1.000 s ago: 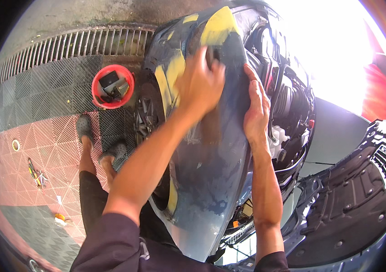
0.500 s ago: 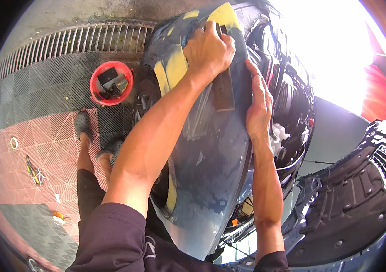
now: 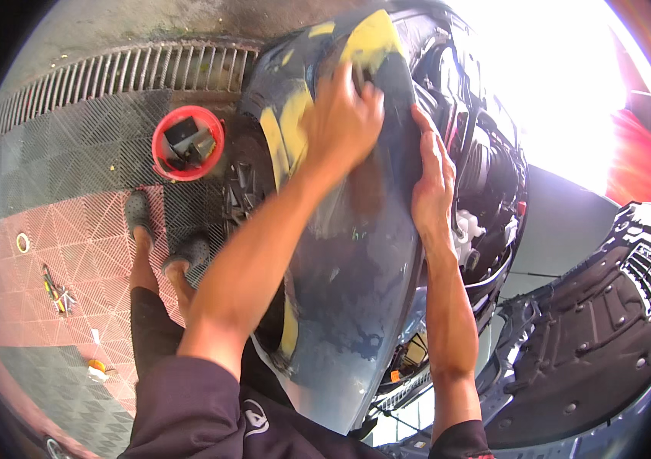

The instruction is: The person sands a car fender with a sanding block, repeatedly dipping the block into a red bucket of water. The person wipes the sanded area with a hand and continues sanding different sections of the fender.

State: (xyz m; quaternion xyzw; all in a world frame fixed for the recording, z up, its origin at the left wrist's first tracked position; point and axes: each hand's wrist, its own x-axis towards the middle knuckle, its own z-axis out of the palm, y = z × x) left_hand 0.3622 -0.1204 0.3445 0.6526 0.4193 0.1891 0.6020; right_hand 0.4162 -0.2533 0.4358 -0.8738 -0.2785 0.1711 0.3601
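Note:
A dull blue-grey car fender [image 3: 341, 291] with patches of yellow filler [image 3: 371, 34] fills the middle. My left hand [image 3: 341, 115] is closed over a dark, long sanding block [image 3: 364, 187], pressed on the upper fender just below a yellow patch; hand and block are blurred by motion. My right hand [image 3: 432, 176] lies along the fender's right edge, fingers stretched out and touching it, beside the exposed engine bay [image 3: 478, 183].
A red bucket [image 3: 218, 141] of dark blocks stands left of the wheel [image 3: 245, 183], near a drain grate [image 3: 149, 73]. My feet in grey clogs [image 3: 188, 252] are on floor tiles, with tools [image 3: 58, 291] and a tape roll [image 3: 23, 242] farther left. A raised black panel [image 3: 578, 336] is at lower right.
My left hand and the block went up the fender half a second ago and have since come back down slightly. My right hand has shifted only a little along the edge.

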